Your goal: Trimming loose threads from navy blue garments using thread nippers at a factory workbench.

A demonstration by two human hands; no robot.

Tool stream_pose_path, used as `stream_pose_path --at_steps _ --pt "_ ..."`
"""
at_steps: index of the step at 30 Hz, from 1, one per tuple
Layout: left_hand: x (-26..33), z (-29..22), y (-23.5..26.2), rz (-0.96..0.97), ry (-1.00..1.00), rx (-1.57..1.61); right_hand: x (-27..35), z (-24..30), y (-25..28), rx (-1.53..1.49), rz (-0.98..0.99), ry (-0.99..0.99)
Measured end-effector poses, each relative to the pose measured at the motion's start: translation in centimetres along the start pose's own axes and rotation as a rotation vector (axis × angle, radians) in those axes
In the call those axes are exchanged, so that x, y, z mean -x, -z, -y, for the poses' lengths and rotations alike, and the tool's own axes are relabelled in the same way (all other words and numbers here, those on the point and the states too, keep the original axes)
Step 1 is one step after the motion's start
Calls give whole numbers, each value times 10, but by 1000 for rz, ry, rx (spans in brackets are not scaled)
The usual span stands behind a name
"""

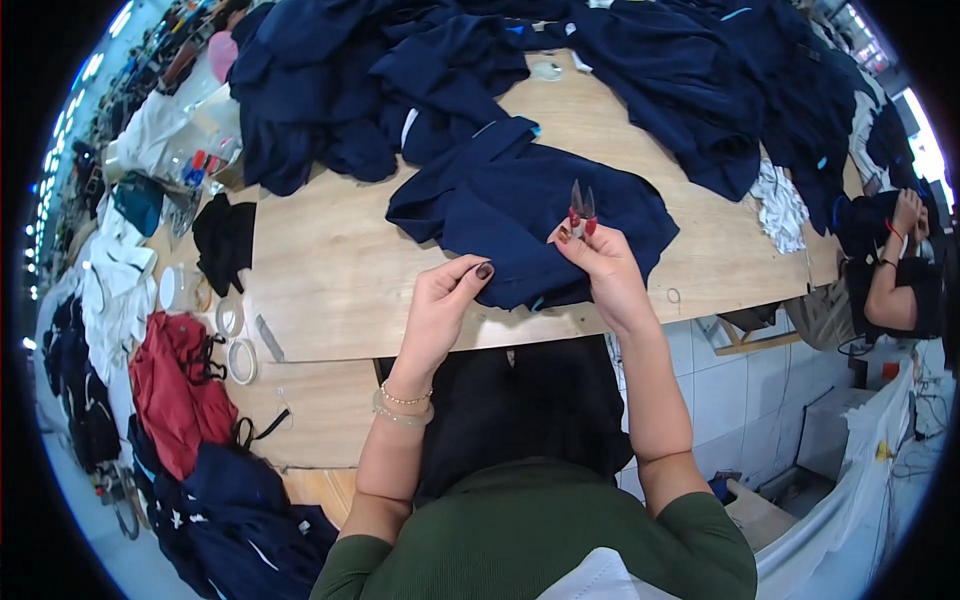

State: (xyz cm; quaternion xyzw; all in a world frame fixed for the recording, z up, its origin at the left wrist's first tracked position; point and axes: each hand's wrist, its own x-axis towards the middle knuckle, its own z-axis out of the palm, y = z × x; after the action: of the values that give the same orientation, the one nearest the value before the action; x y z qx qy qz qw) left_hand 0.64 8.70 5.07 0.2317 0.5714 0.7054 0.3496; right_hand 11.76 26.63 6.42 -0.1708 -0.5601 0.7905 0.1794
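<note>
Wood table [330,270], navy piles far. Navy garment [520,215] lies near edge, centre. Right hand [600,262] grips red snips [582,208], blades up. Left hand [445,300] pinches the hem, fingers curled. Keep fabric taut, snip thread close, blades off cloth.

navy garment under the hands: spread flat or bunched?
Bunched. The navy garment lies rumpled in folds on the wooden table, its near edge at the left hand. The right hand holds red-handled thread snips over it.
</note>
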Motion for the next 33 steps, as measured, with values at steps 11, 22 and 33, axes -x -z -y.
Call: stream_pose_path --at_steps 11,22,33 --pt "-4 -1 -11 43 188 144 -14 -8 -14 291 101 -18" --pt "7 -12 -25 -27 206 731 37 0 -8 446 -225 300" --pt "13 -8 -42 -13 233 826 43 -16 -32 538 -296 501"
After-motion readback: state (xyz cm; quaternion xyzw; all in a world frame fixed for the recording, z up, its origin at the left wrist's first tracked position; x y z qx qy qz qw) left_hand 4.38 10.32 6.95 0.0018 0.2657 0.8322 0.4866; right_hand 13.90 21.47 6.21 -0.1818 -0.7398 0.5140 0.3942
